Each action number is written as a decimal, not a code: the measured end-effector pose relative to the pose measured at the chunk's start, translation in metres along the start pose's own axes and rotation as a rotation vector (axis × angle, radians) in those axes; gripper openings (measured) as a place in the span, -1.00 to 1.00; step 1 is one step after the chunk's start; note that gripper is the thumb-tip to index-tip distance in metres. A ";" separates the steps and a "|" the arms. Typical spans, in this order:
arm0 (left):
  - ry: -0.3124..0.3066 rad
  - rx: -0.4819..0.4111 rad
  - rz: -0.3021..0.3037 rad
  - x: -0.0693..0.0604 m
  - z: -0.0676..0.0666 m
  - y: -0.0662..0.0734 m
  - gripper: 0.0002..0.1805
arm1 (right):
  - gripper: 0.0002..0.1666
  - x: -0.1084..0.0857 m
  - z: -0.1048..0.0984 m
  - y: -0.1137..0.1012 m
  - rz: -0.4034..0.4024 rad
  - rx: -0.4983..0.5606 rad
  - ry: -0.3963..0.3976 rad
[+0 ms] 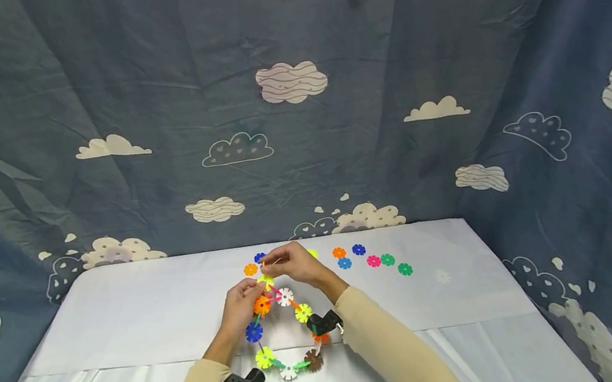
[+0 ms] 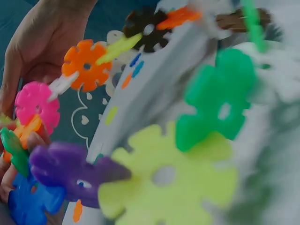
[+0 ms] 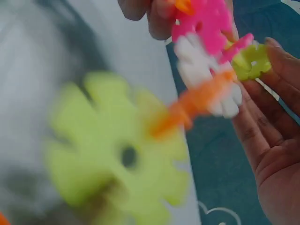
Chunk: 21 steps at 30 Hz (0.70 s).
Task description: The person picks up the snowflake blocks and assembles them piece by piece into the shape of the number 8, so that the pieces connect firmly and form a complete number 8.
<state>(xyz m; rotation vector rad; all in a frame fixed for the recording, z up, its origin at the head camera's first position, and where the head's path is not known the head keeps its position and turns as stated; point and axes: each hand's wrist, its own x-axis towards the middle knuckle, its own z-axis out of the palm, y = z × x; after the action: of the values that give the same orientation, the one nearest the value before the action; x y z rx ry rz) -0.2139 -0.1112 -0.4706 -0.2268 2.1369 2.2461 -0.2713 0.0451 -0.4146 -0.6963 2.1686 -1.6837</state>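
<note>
A ring of linked, notched plastic flower discs hangs between the hands, including a blue disc [image 1: 254,332], a brown disc [image 1: 314,360] and a white disc [image 1: 285,296]. At its upper left, my left hand [image 1: 242,306] grips the ring by a pink disc [image 3: 206,26] and a small orange disc [image 2: 26,133]. My right hand [image 1: 294,263] is at the top of the ring, its fingertips pinching a yellow disc [image 3: 252,62]. A pink disc seen edge-on joins that yellow disc to the white one. Part of the right fingers is hidden behind the discs.
Loose discs lie on the white table [image 1: 142,318] behind the ring: an orange disc [image 1: 250,269] on the left, and a pink disc [image 1: 373,262], a green disc [image 1: 405,269] and several others on the right. A dark cloud-patterned curtain [image 1: 300,152] stands behind the table.
</note>
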 end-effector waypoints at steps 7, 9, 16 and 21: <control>0.097 -0.144 -0.041 -0.004 0.012 -0.007 -0.84 | -0.68 0.016 0.002 0.009 0.034 -0.042 -0.021; 0.112 -0.159 -0.058 -0.006 0.013 -0.014 -0.83 | -0.65 0.021 0.004 0.022 0.055 -0.045 -0.030; 0.096 -0.122 -0.053 -0.007 0.008 -0.034 -0.77 | -0.55 0.019 0.014 0.043 0.115 -0.021 -0.041; 0.084 -0.130 -0.063 -0.005 0.001 -0.040 -0.74 | -0.50 0.019 0.021 0.052 0.147 -0.020 -0.043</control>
<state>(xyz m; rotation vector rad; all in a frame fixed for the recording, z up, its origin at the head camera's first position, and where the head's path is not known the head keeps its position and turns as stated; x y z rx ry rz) -0.2044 -0.1073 -0.5096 -0.3934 1.9926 2.3827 -0.2854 0.0275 -0.4694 -0.5578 2.1534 -1.5615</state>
